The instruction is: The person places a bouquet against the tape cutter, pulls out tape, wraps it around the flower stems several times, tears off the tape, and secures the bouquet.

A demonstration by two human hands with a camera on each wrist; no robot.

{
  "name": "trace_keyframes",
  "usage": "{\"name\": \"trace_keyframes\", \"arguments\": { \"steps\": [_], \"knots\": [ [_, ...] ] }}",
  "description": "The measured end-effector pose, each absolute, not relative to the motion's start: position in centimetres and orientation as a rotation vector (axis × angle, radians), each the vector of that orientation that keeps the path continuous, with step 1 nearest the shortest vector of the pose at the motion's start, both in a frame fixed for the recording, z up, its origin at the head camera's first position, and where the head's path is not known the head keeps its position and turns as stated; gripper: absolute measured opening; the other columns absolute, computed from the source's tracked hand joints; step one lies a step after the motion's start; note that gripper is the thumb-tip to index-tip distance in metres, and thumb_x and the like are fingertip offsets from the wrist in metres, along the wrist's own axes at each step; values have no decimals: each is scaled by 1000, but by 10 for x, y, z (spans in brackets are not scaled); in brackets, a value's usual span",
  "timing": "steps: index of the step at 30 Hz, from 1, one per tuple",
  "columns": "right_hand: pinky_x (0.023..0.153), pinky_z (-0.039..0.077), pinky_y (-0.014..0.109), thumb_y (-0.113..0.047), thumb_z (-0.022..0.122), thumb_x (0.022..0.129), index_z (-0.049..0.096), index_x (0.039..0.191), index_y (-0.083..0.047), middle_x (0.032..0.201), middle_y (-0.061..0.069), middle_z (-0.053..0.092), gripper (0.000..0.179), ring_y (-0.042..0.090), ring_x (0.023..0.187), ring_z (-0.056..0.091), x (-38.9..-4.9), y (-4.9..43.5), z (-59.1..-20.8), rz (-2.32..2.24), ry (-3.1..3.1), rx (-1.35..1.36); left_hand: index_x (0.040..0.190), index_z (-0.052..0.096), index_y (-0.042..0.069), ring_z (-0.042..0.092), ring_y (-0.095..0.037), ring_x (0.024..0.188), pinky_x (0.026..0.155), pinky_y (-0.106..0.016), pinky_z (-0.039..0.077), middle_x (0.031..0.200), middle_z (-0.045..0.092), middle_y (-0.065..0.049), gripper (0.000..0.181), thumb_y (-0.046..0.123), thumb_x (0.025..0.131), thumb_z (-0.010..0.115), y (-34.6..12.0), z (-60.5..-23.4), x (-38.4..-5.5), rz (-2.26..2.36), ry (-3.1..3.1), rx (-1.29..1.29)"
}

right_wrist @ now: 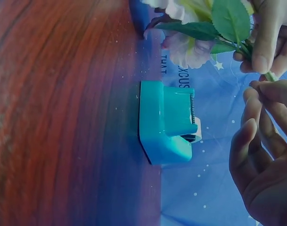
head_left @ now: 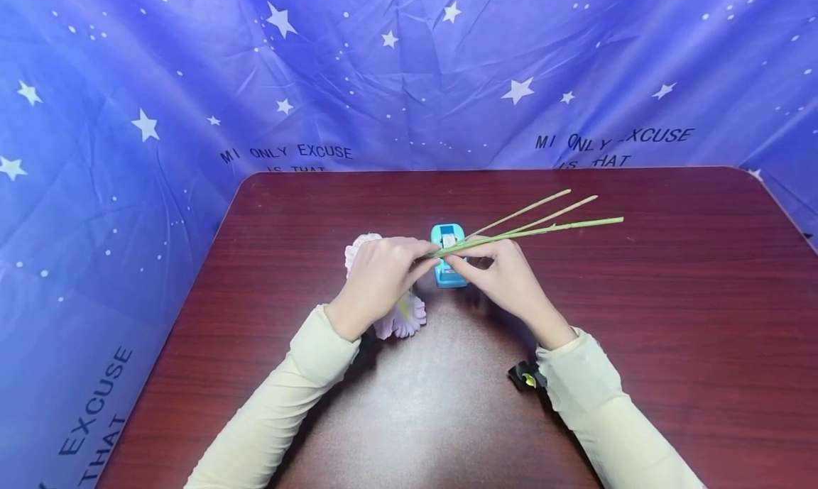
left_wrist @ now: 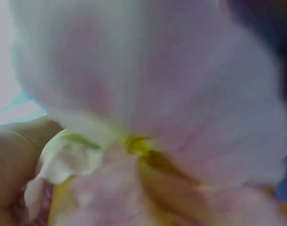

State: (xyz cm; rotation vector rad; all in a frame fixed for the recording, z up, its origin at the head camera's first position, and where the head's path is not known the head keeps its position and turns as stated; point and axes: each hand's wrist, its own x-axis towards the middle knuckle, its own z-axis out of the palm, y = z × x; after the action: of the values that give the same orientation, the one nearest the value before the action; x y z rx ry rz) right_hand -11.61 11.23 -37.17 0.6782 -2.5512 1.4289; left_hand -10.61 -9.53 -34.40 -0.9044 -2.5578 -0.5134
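Note:
Several pale pink flowers on long green stems are bunched together. My left hand pinches the stems just below the blossoms, with green leaves beside its fingers in the right wrist view. My right hand pinches the bundle right beside the left fingertips, its other fingers loosely bent. The three stem ends fan out to the right, past the right hand. Blurred petals fill most of the left wrist view. Close beneath the hands stands a turquoise tape dispenser with a toothed cutting edge.
A dark red-brown wooden table carries the dispenser. Behind it hangs a blue-purple cloth with white stars and black lettering. Against the right sleeve is a small black item with a yellow mark.

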Motion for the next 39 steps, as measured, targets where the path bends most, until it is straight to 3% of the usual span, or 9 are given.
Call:
{"name": "trace_keyframes", "arguments": {
  "steps": [5,12,19,29,35,39],
  "knots": [
    [57,44,21,-17,73,89,81,96,-13,94,1,76,11,9,64,53,-116,111,-371,1418,-2588,654,103,78,16,70,-10,70,56,-29,51,90,76,5,17,17,87,76,-95,-344,-105,-488,-2566,-898],
    [68,49,20,-19,73,90,80,98,-12,94,1,77,13,6,78,64,-116,111,-371,1388,-2571,674,100,77,15,69,-13,63,50,-31,46,86,76,3,12,15,89,73,-93,-345,-104,-458,-2499,-858],
    [72,54,25,-17,73,90,80,100,-11,96,2,77,14,7,79,67,-116,110,-372,1396,-2551,710,101,78,13,69,-15,62,49,-31,47,86,77,1,13,19,91,72,-91,-348,-103,-517,-2499,-808],
    [67,51,27,-21,72,91,80,99,-14,90,-3,76,13,8,68,63,-115,109,-372,1397,-2558,733,102,78,11,68,-14,61,52,-31,51,86,77,-2,15,18,91,72,-90,-349,-102,-554,-2525,-786],
    [69,53,32,-20,73,90,81,98,-14,93,-2,77,12,7,76,66,-114,110,-370,1390,-2567,717,101,78,11,71,-16,67,56,-32,53,85,76,-1,14,18,91,72,-89,-349,-103,-555,-2532,-801],
    [73,53,25,-20,74,90,81,97,-13,94,-1,77,12,9,85,69,-114,109,-370,1392,-2573,714,102,79,13,63,-13,55,49,-30,48,72,71,2,14,17,90,72,-90,-349,-101,-521,-2543,-799]
  ]
}}
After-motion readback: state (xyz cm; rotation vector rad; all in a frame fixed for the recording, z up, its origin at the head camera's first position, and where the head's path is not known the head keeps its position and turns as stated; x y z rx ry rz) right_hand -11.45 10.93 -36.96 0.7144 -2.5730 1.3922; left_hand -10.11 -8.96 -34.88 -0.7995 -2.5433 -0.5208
